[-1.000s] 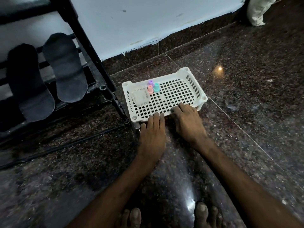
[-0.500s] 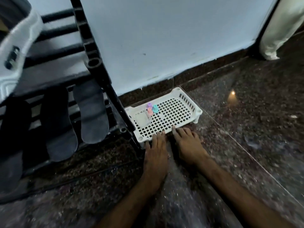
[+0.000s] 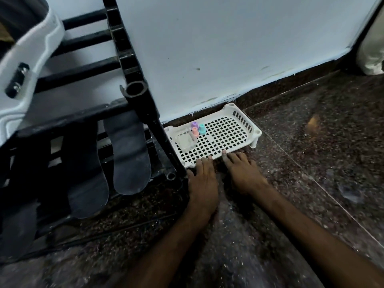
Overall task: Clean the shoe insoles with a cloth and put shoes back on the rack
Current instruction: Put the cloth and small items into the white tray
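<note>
Granite floor: dark flat insoles [image 3: 128,154] on black metal rack [image 3: 133,59], left; left hand [image 3: 202,183], right hand [image 3: 243,175] flat, empty, at white plastic lattice tray [image 3: 247,122]; wiping seemingly pending.

Bare forearms [image 3: 172,244] (bare fingers [image 3: 204,164] too)

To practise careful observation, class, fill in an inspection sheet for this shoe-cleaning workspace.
Surface: dark speckled stone floor.
Job's things: dark insoles on the black shoe rack; white shoe on upper shelf; no cloth seen.
Clutter: white perforated tray holding small coloured bottles, clear box.
Hands: left hand, right hand flat, fingers straight, at tray's near edge.
Cables: thin dark cable on floor by rack.
Surroundings: pale wall; pale bundle far right.
</note>
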